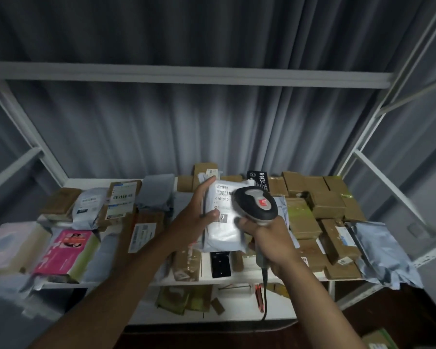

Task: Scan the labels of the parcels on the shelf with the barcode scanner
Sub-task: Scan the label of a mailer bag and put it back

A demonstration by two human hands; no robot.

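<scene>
My left hand [195, 215] grips a white plastic mailer parcel [222, 230] by its left edge, thumb on the front, and holds it above the shelf with its printed barcode label [223, 195] facing me. My right hand [267, 235] grips the handle of a grey and black barcode scanner [256, 204]. The scanner's head hangs right over the label's right part and hides it. A cable runs down from the handle past the shelf's front edge.
The white shelf [239, 274] is crowded: brown cardboard boxes [320, 210] stacked at the right, grey mailers [378, 250] at the far right, a pink packet [63, 250] and labelled parcels [121, 200] at the left. A lower shelf holds more packets. Grey curtain behind.
</scene>
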